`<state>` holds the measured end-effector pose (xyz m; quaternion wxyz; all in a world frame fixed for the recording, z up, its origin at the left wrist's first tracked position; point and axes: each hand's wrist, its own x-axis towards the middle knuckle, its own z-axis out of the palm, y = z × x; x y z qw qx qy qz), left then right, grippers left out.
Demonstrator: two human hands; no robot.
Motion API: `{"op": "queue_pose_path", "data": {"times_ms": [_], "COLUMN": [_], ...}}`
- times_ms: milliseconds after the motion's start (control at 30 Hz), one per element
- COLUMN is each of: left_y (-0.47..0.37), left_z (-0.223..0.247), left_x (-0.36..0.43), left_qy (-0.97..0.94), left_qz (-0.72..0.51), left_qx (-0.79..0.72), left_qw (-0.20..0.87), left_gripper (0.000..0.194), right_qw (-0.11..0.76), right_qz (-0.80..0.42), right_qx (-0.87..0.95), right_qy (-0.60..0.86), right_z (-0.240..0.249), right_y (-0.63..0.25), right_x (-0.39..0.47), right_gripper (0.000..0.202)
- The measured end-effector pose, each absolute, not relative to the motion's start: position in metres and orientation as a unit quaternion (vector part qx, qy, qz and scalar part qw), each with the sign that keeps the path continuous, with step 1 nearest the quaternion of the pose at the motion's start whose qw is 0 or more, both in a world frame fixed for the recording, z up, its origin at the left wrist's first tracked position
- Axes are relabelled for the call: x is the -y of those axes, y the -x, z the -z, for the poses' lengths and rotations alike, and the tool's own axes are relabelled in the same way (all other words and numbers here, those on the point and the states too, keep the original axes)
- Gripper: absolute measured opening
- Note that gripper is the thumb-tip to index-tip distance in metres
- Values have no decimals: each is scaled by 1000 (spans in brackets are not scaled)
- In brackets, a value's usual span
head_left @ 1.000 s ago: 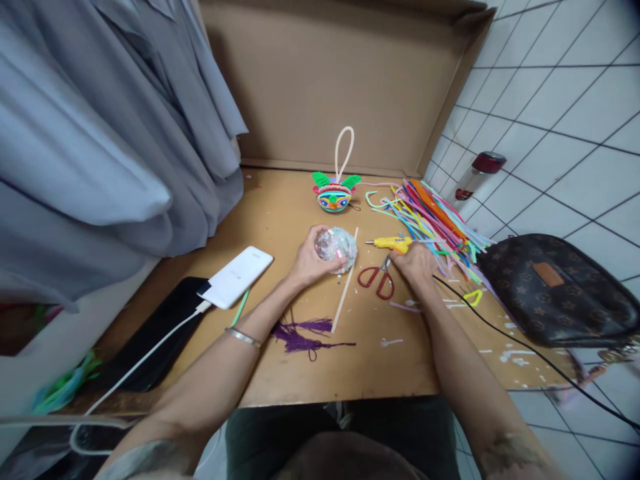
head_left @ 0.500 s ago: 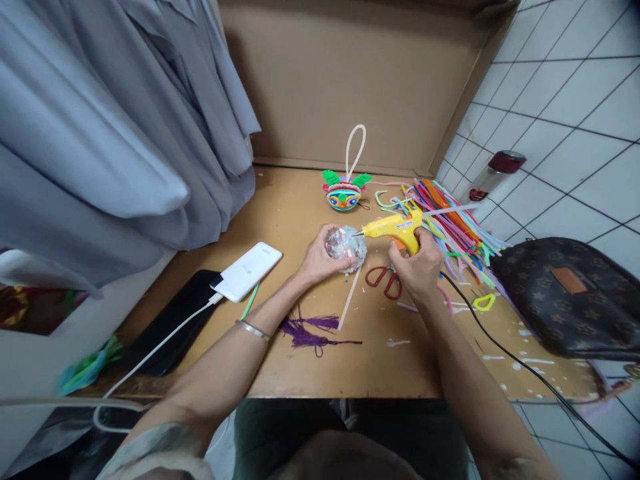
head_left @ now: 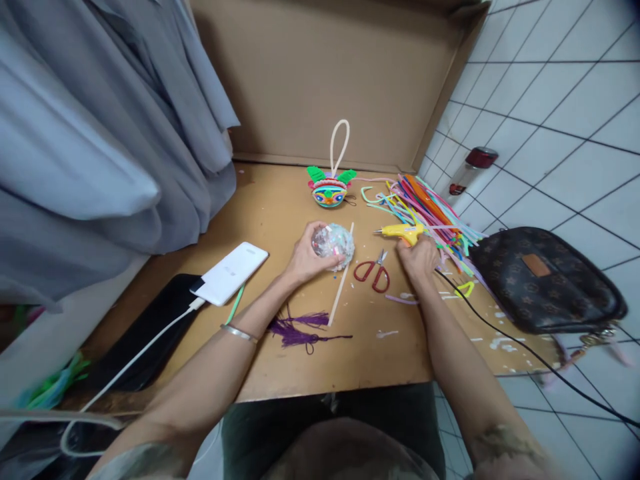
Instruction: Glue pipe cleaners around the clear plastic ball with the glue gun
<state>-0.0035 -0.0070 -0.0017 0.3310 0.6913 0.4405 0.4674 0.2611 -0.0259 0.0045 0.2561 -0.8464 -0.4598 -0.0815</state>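
Note:
My left hand (head_left: 306,257) is wrapped round the left side of a clear, glittery ball (head_left: 336,245) with coloured bits in it. My right hand (head_left: 419,259) grips a yellow glue gun (head_left: 403,232), whose metal nozzle points left and is apart from the ball. Between the hands lie red-handled scissors (head_left: 373,272). A pale glue stick or strip (head_left: 341,290) lies by the ball. Behind it sits a colourful animal-head ornament (head_left: 329,193) with green ears and a cream loop.
Many coloured pipe cleaners (head_left: 430,210) lie at the back right, beside a brown bag (head_left: 555,280). Purple tassels (head_left: 300,331) are near the front edge. A white phone or power bank (head_left: 233,272) lies left. A black cord (head_left: 493,325) trails right.
The glue gun in my right hand has moved away from the ball to the right and sits lower. The scissors now show fully. The whole view has shifted slightly.

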Motion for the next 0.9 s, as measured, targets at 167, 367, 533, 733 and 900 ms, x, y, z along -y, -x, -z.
{"op": "queue_pose_path", "data": {"times_ms": [167,367,533,733,900], "left_y": [3,1,-2,-4,-5], "left_z": [1,-1,0,1,1], "left_x": [9,12,14,16,17], "left_qy": [-694,-716,-736,-783,-809], "left_qz": [-467,-466,-474,-459,-465], "left_qx": [-437,-419,-399,-364,-316], "left_qw": [330,308,275,209,169], "left_gripper": [73,70,71,66,64], "right_qw": [188,277,432,476,477], "right_qz": [106,215,169,170,171], "right_qx": [451,541,720,751,753], "right_qy": [866,764,517,424,419], "right_z": [5,-2,-11,-18,-19], "right_y": [-269,-255,-209,-177,-175], "right_x": [24,30,42,54,53], "right_gripper": [47,36,21,18,19]}}
